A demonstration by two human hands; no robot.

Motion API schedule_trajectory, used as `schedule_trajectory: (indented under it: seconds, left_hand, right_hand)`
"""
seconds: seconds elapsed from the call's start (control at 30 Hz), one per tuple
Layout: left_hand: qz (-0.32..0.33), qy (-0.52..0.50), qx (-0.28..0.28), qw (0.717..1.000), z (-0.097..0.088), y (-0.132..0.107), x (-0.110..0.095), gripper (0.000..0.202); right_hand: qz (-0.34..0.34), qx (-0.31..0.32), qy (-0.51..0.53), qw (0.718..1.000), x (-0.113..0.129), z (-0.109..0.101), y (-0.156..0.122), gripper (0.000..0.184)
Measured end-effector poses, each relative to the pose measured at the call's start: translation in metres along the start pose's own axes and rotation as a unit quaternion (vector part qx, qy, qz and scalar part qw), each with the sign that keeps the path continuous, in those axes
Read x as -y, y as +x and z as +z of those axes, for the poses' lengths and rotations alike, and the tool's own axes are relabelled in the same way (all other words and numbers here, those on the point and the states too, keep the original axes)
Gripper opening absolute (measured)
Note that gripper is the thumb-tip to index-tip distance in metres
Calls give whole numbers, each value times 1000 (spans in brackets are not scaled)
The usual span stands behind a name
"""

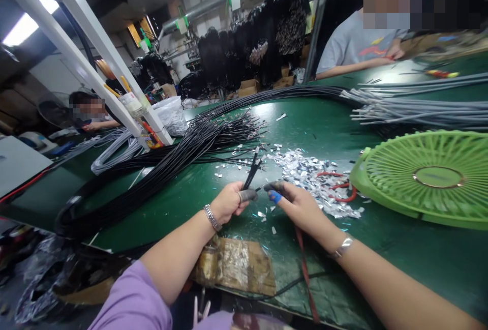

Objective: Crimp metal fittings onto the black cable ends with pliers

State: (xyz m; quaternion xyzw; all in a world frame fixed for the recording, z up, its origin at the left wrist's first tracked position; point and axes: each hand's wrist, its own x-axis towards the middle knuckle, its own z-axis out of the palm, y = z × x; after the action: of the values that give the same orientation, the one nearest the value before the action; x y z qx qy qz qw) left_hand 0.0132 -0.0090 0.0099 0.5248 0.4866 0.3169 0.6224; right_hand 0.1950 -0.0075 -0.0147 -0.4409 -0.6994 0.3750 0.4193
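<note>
My left hand (233,202), with a grey cover on its thumb, is closed around a few thin black cables (251,170). Their stripped-looking ends point up and away from me. One cable end sticks out past the thumb toward my right hand (295,200). That hand's thumb wears blue tape and its fingertips are dark and covered. Its thumb and fingers are drawn together just beside the cable end; whatever they pinch is too small to tell. Behind my hands lies a heap of silvery foil scraps (301,167), with a red-handled tool (345,192) among them.
A large bundle of black cables (179,149) curves across the green table (168,208) at left. A green fan (427,177) stands at right, grey cables (419,109) behind it. A taped cardboard piece (244,266) is at the near edge. Two people sit across the table.
</note>
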Motion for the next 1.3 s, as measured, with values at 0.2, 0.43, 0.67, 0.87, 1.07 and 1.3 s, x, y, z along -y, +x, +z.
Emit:
schedule_trajectory:
  seconds: [0.2, 0.43, 0.67, 0.87, 1.07, 1.3]
  left_hand:
    - [4, 14, 14, 1000, 2, -2, 0, 44]
    - [-4, 0, 29, 1000, 2, -1, 1, 49]
    - [2, -64, 36, 997, -6, 1, 2, 43]
    - [24, -6, 6, 1000, -16, 1, -1, 51]
    - [70, 32, 62, 995, -21, -5, -6, 40]
    - [88, 101, 120, 984, -20, -8, -5, 31]
  right_hand:
    - [94, -39, 154, 983, 5, 6, 0, 37]
    - [143, 38, 222, 964, 5, 15, -5, 31]
    - [166, 38, 234, 957, 1, 16, -7, 42]
    - [210, 148, 341, 905, 9, 1, -13, 48]
    - [240, 283, 360, 856, 10, -13, -17, 43]
    - [219, 296, 347, 862, 8, -10, -17, 40]
